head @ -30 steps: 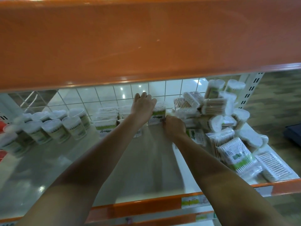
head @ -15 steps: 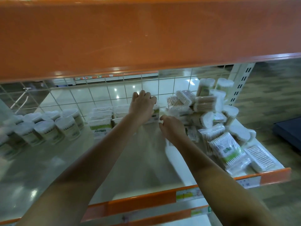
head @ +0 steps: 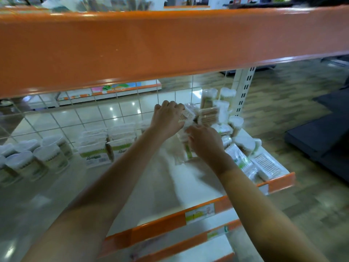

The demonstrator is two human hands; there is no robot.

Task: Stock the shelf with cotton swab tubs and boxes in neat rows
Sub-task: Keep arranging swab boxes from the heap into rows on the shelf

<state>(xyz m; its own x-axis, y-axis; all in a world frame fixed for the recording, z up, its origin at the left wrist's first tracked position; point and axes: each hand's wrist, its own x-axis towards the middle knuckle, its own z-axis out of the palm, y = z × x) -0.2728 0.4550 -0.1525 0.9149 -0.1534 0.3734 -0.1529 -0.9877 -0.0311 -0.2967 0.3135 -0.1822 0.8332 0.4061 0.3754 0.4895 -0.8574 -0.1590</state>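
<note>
**Both hands at the swab pile, far right of the shelf**

Your left hand (head: 167,118) is up at the loose heap, fingers curled over the top of a clear swab box (head: 188,115) with wooden sticks showing through its wall. It looks closed on that box, though motion blur softens the edges. Your right hand (head: 204,140) sits just below and in front, fingers bent around a blurred white pack (head: 182,148) with a green strip; the grip reads as closed, but how firmly you cannot tell.

Around you:
- The heap of unsorted stock (head: 222,118) fills the right end of the shelf (head: 160,188): upright round tubs at the back, flat packs tipped toward the front edge.
- A flat tray of swabs (head: 268,165) lies at the front right corner, beside a green-labelled bag (head: 238,157).
- Stacked boxes in rows (head: 109,142) stand mid-shelf against the wire grid back (head: 113,112).
- Round tubs in rows (head: 35,157) stand at the left.
- The orange beam (head: 170,48) of the shelf above cuts across the upper view and hides everything higher up.
- A white slotted upright (head: 243,87) stands at the right end.

Writing: green-and-white labels on the boxes and tubs carry print, too blurred to read. A price tag (head: 200,212) on the orange front lip is also unreadable.
</note>
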